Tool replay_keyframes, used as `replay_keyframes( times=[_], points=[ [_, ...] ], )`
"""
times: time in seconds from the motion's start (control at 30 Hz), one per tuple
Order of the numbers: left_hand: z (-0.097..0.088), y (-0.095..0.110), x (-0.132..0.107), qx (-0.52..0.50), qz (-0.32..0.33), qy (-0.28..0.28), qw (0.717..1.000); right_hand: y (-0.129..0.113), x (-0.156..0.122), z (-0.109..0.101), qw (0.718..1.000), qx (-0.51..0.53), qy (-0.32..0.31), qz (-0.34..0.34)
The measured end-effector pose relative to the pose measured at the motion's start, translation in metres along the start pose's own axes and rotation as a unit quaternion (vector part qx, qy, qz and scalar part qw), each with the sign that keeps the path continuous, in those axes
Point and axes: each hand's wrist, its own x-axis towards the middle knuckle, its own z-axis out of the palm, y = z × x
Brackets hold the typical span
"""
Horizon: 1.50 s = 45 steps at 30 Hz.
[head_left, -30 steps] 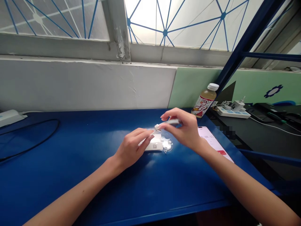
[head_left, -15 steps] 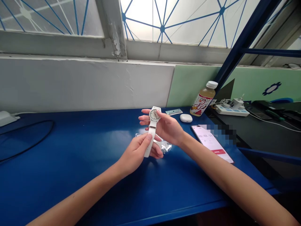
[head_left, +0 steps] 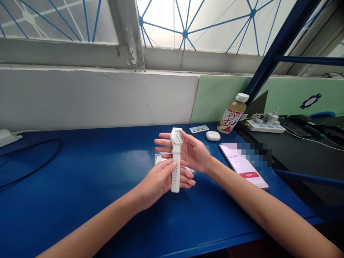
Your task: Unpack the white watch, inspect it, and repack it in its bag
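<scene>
Lowered slightly since half a second ago, one white watch (head_left: 176, 148) has swung its strap (head_left: 175, 181) from 7 o'clock to 6. From our head view, it hangs above the worktop (head_left: 80, 179): our left grip (head_left: 159, 179) pinches the strap, our right grip (head_left: 195, 153) holds the dial (head_left: 176, 136), thumb at its edge. Both hide most of one clear packet (head_left: 159, 157), its contents hard to make out. Pixelation covers part of one phone (head_left: 245, 171) at the dial's 4 o'clock; one white adapter (head_left: 5, 138) at 9 is cut off. At 2 we count one card (head_left: 199, 129) and one bottle (head_left: 232, 114); at 3, one white case (head_left: 213, 135).
</scene>
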Motion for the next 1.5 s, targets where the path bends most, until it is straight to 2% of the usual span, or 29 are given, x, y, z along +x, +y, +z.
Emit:
replay_keyframes(
  times=[0.13, 0.37, 0.6, 0.83, 0.97, 1.2, 1.3, 1.5],
  points=[
    [0.000, -0.001, -0.001, -0.008, -0.027, -0.027, 0.999, 0.003, -0.001, 0.001, 1.000, 0.007, -0.001, 0.017],
    [0.000, 0.001, 0.000, -0.021, -0.022, -0.028, 0.999, 0.001, -0.001, 0.001, 1.000, 0.014, 0.002, 0.023],
    [0.000, 0.002, -0.001, -0.011, -0.041, -0.061, 0.997, -0.004, -0.005, -0.001, 0.998, 0.054, 0.005, 0.017],
    [0.002, 0.000, -0.002, 0.024, -0.022, 0.002, 0.999, -0.002, -0.002, -0.002, 0.995, 0.041, 0.095, -0.013],
    [0.006, -0.001, -0.005, 0.055, -0.018, 0.014, 0.998, 0.002, 0.000, -0.001, 0.992, 0.038, 0.116, -0.030],
    [0.009, -0.002, -0.006, 0.023, -0.011, 0.026, 0.999, 0.005, 0.001, -0.007, 0.980, -0.022, 0.181, -0.077],
    [0.008, -0.003, -0.005, -0.001, -0.013, 0.011, 1.000, 0.006, 0.000, -0.004, 0.984, -0.037, 0.159, -0.067],
    [0.005, -0.002, -0.007, 0.009, -0.018, -0.022, 1.000, 0.003, -0.006, 0.002, 0.999, -0.038, 0.029, -0.022]
  ],
)
